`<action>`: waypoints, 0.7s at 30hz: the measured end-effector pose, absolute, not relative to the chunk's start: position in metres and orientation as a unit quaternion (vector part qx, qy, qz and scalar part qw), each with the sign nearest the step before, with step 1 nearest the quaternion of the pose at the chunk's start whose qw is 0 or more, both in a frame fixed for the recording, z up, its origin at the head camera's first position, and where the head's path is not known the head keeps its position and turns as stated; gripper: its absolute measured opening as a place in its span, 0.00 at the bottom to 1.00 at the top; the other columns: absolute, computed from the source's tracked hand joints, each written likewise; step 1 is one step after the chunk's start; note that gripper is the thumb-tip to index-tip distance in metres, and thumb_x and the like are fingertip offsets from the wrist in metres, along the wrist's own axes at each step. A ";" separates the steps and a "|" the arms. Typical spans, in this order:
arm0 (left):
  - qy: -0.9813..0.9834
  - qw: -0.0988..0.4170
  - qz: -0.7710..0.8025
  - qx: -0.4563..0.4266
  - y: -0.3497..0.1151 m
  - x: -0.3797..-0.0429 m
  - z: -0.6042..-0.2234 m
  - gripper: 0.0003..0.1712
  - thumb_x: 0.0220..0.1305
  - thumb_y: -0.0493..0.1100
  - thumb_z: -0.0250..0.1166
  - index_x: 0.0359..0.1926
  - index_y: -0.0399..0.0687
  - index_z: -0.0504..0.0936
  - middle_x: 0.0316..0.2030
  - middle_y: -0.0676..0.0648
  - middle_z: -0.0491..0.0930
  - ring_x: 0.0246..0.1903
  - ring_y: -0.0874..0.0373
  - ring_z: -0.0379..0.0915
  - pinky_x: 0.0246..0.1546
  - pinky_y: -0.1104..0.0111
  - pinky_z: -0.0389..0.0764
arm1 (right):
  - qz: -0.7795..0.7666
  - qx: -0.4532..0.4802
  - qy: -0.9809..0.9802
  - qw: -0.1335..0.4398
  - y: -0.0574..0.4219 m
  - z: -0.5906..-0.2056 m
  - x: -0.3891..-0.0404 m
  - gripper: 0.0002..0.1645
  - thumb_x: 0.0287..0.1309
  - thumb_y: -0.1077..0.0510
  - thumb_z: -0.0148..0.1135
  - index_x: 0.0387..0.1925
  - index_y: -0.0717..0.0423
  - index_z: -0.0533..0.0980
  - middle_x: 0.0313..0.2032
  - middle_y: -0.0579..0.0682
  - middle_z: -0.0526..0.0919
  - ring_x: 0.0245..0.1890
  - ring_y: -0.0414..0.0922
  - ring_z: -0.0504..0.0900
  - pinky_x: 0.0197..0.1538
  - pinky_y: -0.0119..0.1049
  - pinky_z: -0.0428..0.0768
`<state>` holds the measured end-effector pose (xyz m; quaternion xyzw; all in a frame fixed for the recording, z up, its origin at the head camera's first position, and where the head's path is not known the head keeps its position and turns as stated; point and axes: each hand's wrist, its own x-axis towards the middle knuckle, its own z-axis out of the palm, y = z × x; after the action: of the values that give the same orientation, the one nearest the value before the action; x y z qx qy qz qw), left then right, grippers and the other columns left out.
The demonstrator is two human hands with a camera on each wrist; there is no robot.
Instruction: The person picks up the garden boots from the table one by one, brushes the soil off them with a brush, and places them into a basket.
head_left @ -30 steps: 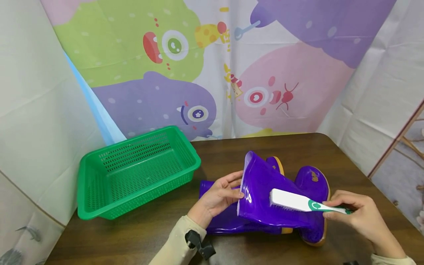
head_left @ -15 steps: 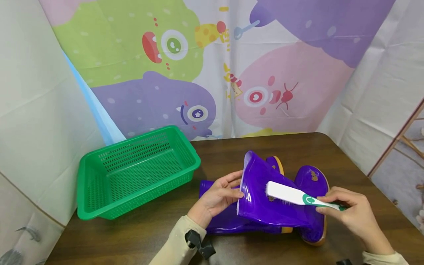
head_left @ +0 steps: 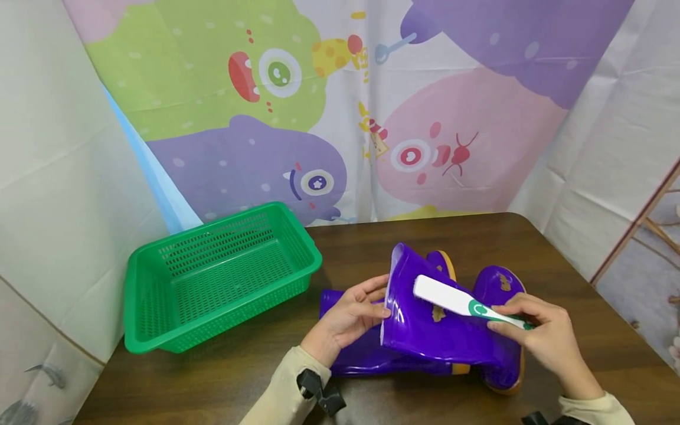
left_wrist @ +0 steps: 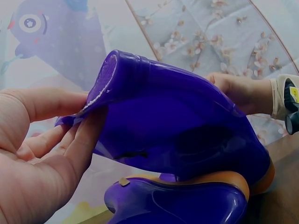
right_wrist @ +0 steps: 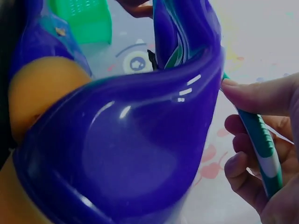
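A glossy purple rain boot (head_left: 419, 336) with a tan sole slants over a second purple boot (head_left: 366, 354) that lies on the table. My left hand (head_left: 350, 313) pinches the rim of the upper boot's shaft between thumb and fingers; the left wrist view shows the pale lining at that rim (left_wrist: 100, 88). In my right hand (head_left: 547, 330) is a white and green scrubbing brush (head_left: 446, 295), gripped by its handle. The brush head lies bristles down over the shaft, above a brown patch (head_left: 438, 313). In the right wrist view the boot hides the brush head.
A green perforated plastic basket (head_left: 234, 277) stands at the left of the brown wooden table (head_left: 255, 378). Behind the table hangs a cartoon-printed curtain (head_left: 297, 159). Another brown patch (head_left: 504, 283) marks the upper boot's toe.
My right hand has slid the brush up and to the left along the shaft, uncovering the brown patch. The left hand and the boots have barely moved.
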<state>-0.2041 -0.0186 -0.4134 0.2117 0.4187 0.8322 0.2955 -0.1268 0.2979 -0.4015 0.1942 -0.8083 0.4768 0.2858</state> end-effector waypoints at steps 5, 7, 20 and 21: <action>0.422 0.300 0.830 0.209 -0.018 -0.204 -0.413 0.41 0.55 0.18 0.50 0.72 0.27 0.55 0.51 0.48 0.79 0.45 0.58 0.79 0.45 0.69 0.81 | 0.568 0.256 -0.734 0.269 0.302 -0.399 -0.127 0.25 0.25 0.90 0.68 0.30 0.71 0.84 0.26 0.49 0.83 0.25 0.36 0.77 0.22 0.28 0.71; 0.423 0.301 0.829 0.209 -0.018 -0.204 -0.413 0.41 0.56 0.19 0.50 0.72 0.27 0.55 0.50 0.48 0.79 0.45 0.58 0.79 0.45 0.69 0.80 | 0.614 0.307 -0.683 0.249 0.306 -0.399 -0.127 0.27 0.23 0.93 0.63 0.32 0.74 0.83 0.27 0.53 0.83 0.27 0.39 0.78 0.22 0.30 0.72; 0.420 0.301 0.829 0.213 -0.018 -0.205 -0.415 0.41 0.55 0.18 0.49 0.72 0.27 0.56 0.51 0.48 0.78 0.46 0.58 0.79 0.44 0.69 0.81 | 0.591 0.291 -0.731 0.178 0.321 -0.401 -0.118 0.25 0.29 0.89 0.67 0.33 0.69 0.84 0.30 0.52 0.83 0.30 0.39 0.78 0.26 0.31 0.74; 0.422 0.300 0.829 0.212 -0.018 -0.205 -0.415 0.41 0.55 0.18 0.49 0.72 0.27 0.56 0.51 0.48 0.78 0.45 0.58 0.79 0.44 0.69 0.81 | 0.578 0.270 -0.747 0.185 0.319 -0.400 -0.118 0.24 0.30 0.88 0.68 0.33 0.68 0.85 0.29 0.51 0.83 0.29 0.39 0.78 0.26 0.30 0.74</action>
<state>-0.2051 -0.0185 -0.4147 0.2123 0.4216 0.8291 0.2995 -0.1181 0.3194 -0.3999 0.2700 -0.7472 0.5784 0.1852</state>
